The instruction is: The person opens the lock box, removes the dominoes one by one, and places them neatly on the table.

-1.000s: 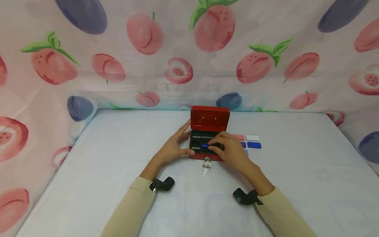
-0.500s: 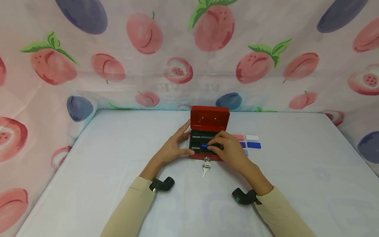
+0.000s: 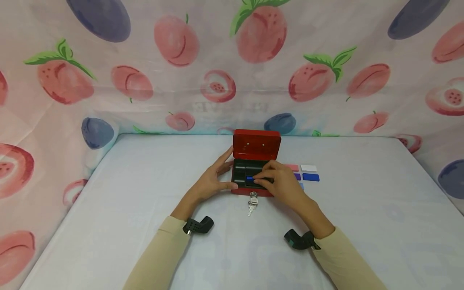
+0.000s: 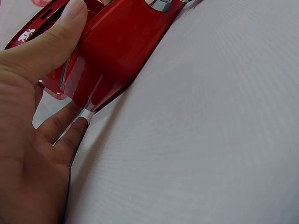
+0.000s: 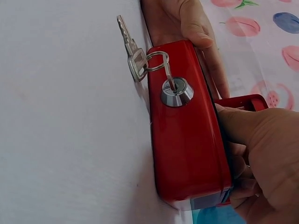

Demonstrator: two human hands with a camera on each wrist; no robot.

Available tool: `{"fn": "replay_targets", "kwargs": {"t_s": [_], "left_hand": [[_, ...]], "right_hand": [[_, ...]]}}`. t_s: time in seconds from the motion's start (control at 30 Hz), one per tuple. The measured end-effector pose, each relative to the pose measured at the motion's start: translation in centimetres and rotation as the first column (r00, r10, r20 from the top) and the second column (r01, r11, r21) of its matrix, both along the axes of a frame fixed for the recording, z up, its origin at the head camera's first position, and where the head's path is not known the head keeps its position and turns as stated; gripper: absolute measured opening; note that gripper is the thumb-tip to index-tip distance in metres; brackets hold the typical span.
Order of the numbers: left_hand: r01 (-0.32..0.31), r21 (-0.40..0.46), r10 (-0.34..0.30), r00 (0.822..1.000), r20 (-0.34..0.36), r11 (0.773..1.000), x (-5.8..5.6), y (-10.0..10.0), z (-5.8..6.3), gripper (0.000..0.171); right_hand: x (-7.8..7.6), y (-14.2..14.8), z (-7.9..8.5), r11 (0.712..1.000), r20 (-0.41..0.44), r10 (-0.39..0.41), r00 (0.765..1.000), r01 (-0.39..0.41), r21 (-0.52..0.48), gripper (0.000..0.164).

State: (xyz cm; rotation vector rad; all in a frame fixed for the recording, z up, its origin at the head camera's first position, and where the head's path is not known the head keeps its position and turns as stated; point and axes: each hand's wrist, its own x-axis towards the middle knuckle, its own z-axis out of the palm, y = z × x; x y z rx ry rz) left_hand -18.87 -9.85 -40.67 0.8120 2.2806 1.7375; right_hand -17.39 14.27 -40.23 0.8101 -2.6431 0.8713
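A small red cash box (image 3: 236, 192) stands with its lid (image 3: 256, 144) raised and a black tray (image 3: 250, 164) inside. My left hand (image 3: 210, 183) steadies the box's left side, its thumb at the front corner and the other fingers extended along the side toward the hinge. In the left wrist view the thumb lies over the top edge. With thumb and fingertips my right hand (image 3: 284, 183) pinches a small blue card (image 3: 249, 178) down in the tray's front compartment. The right hand covers the tray's right part and much of the card.
A key (image 5: 132, 51) hangs on a ring from another key in the front lock (image 5: 177, 91). Right of the box lie several flat coloured cards: pink (image 3: 293, 167), white (image 3: 309, 168), purple (image 3: 297, 177), blue (image 3: 311, 177) and light blue (image 3: 301, 186). Behind the table hangs a fruit-print cloth (image 3: 217, 60).
The right fingertips have shifted very slightly left over the blue card. Left hand and box have stayed in place.
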Motion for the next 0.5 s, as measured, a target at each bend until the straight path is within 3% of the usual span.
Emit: {"fn": "replay_targets", "kwargs": {"t_s": [0.5], "left_hand": [[0.0,-0.003,0.0,1.0,0.02,1.0,-0.2,-0.12,-0.25,0.101]], "right_hand": [[-0.15,0.1,0.19,1.0,0.01,-0.002,1.0,0.002,-0.002,0.012]]}}
